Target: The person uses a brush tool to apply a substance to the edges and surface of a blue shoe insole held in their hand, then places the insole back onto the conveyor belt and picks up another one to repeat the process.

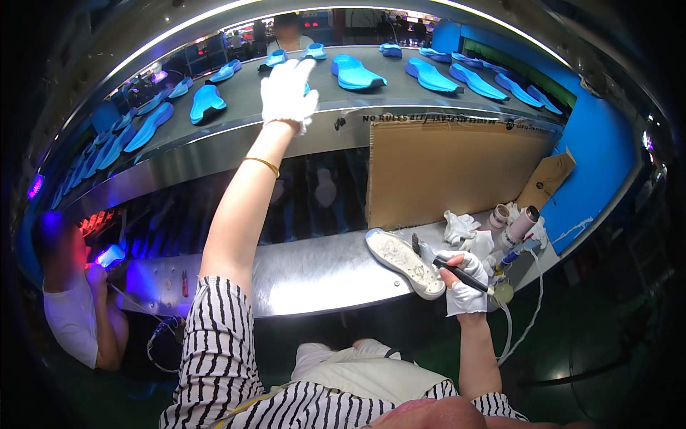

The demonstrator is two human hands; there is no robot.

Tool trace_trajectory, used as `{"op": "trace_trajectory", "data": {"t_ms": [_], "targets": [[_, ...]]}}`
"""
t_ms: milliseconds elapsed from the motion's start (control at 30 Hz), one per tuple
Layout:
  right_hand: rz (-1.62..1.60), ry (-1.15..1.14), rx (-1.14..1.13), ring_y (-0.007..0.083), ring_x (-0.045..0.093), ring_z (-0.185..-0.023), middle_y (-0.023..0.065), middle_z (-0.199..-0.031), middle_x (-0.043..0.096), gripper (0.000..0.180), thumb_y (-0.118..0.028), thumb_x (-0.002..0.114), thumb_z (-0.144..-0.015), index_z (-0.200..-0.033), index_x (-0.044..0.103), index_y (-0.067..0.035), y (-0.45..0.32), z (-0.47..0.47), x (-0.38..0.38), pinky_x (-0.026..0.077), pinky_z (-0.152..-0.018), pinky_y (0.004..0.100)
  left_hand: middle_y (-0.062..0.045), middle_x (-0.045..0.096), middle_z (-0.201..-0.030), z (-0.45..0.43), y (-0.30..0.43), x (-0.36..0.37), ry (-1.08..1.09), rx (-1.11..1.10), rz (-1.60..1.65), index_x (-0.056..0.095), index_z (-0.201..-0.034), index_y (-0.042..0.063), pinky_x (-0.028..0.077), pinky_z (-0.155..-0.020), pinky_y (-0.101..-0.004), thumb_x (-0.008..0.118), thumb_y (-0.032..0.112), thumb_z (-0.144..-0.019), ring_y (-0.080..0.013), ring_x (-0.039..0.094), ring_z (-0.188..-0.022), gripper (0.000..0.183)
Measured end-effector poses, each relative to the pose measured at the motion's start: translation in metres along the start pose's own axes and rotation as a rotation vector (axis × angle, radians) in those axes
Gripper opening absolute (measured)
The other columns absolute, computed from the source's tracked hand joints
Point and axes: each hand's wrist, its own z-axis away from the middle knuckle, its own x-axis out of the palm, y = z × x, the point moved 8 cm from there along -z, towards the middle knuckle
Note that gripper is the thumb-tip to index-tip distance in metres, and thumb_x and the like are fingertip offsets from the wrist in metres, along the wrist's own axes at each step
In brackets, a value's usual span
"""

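My left hand [290, 95], in a white glove, reaches over the conveyor belt [244, 96]. A small blue piece shows at its edge; whether the fingers hold it is hidden. A blue shoe sole [355, 73] lies on the belt to its right. My right hand [465, 283], in a white glove with bare thumb and fingertip, grips a black-handled brush [462, 273] joined to a hose. The bristles are beside a whitish sole [407, 261], which lies on the metal shelf [321, 279] at the front.
More blue soles [150, 127] line the belt. A cardboard sheet [455, 171] stands behind the shelf. White gloves [461, 228], a pink bottle [522, 222] and a hose [538, 300] are at the right. One person [75, 305] works at the left, another [289, 37] across the belt.
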Motion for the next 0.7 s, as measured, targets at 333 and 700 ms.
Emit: {"op": "trace_trajectory", "data": {"t_ms": [333,700], "targets": [[0.005,-0.103,0.109,0.0113,0.059,-0.079,0.0027,-0.090,0.061,0.023,0.004,0.068,-0.082,-0.100,0.058,-0.007,0.042,0.011,0.012,0.048,-0.071,0.0241,-0.008,0.069,-0.093,0.035,-0.013,-0.068,-0.078,-0.043,0.444,0.074,-0.088,0.019,0.053,-0.081,-0.0368,0.071,0.039,-0.080,-0.0265,0.066,-0.087,0.022],[-0.143,-0.060,0.094,0.0113,0.057,-0.089,0.0013,-0.097,0.057,0.028,0.000,0.068,-0.083,-0.107,0.055,-0.007,0.060,0.008,0.006,0.044,-0.083,0.0243,-0.013,0.063,-0.072,0.099,-0.017,-0.204,0.459,-0.400,1.824,0.058,-0.073,0.004,0.050,-0.058,-0.0268,0.034,0.041,-0.104,-0.0167,0.058,-0.062,0.054]]}}
